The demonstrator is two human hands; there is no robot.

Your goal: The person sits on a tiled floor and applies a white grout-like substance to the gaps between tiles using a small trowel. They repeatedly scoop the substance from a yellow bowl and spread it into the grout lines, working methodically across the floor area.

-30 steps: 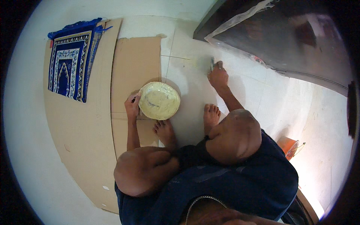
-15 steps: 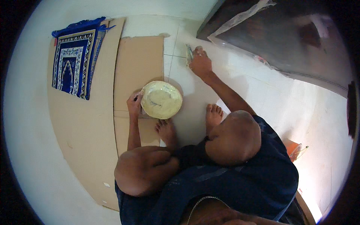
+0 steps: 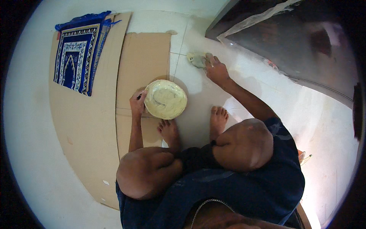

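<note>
A round, shallow bowl [image 3: 166, 100], coated pale yellow with dried or wet paste, is tilted toward me above the floor. My left hand [image 3: 138, 102] grips it at its left rim. Out ahead and to the right, my right hand [image 3: 217, 70] is closed on a flat, paste-smeared scraper [image 3: 197, 60]. Its blade lies broadside over the white floor tiles near a joint line; whether it touches them I cannot tell. The fingers cover the scraper's handle end. Inside the bowl is a pale paste with a darker curved streak.
Cardboard sheets [image 3: 143, 57] cover the floor at left, with a folded blue patterned rug [image 3: 74, 57] on them. A dark panel [image 3: 274, 45] partly covered with plastic stands at far right. My bare feet [image 3: 218, 119] are close to the bowl. An orange container [image 3: 301, 155] peeks out at right.
My right hand has moved a little right and nearer, and the scraper has turned from edge-on to showing its broad face. The bowl stays in my left hand.
</note>
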